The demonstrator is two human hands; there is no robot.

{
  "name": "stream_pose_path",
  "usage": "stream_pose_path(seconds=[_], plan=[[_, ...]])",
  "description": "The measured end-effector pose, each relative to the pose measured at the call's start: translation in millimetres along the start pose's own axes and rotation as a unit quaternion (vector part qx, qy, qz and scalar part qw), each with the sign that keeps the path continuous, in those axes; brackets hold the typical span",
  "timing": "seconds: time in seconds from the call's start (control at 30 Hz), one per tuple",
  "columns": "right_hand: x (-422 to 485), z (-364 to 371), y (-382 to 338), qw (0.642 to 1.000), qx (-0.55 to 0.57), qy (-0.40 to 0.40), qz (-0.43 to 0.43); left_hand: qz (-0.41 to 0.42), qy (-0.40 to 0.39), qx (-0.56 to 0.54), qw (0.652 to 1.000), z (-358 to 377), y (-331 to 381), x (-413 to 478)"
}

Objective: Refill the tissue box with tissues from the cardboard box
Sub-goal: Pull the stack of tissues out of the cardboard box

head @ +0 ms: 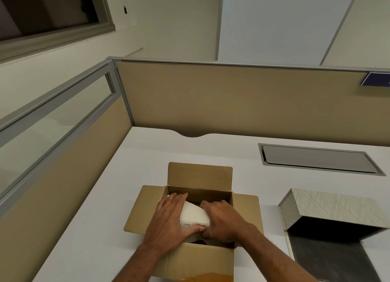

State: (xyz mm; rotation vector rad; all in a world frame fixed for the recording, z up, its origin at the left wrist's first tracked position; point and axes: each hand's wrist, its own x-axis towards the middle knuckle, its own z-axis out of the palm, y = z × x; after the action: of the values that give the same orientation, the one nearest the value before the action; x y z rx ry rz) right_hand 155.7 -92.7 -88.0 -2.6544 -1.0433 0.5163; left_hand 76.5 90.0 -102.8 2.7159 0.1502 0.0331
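Note:
An open cardboard box (198,176) stands on the white desk, its flaps spread outward. Inside it lies a white pack of tissues (194,215), tilted. My left hand (168,216) wraps the pack's left side with its thumb under the near edge. My right hand (221,220) grips the pack's right end. Both hands are inside the box opening. To the right stands the tissue box (329,208), a pale leaf-patterned cover lifted open over a dark base (329,258). Whether that base holds anything I cannot see.
A metal cable hatch (316,158) is set into the white desk (147,151) at the back right. Beige partition panels (232,100) wall in the desk behind and on the left. A blue label (375,79) hangs at the top right of the partition.

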Motion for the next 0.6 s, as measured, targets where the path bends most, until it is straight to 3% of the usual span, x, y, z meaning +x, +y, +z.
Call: stream_pose_path(seconds=[0.47, 0.6], plan=[[-20.7, 10.1, 1.5, 0.983, -0.031, 0.179, -0.034, 0.065, 0.076, 0.017, 0.995, -8.2, 1.9, 1.1], [-24.9, 10.6, -1.3, 0.972, -0.038, 0.229, -0.031, 0.050, 0.111, -0.032, 0.992, -9.5, 3.8, -2.0]])
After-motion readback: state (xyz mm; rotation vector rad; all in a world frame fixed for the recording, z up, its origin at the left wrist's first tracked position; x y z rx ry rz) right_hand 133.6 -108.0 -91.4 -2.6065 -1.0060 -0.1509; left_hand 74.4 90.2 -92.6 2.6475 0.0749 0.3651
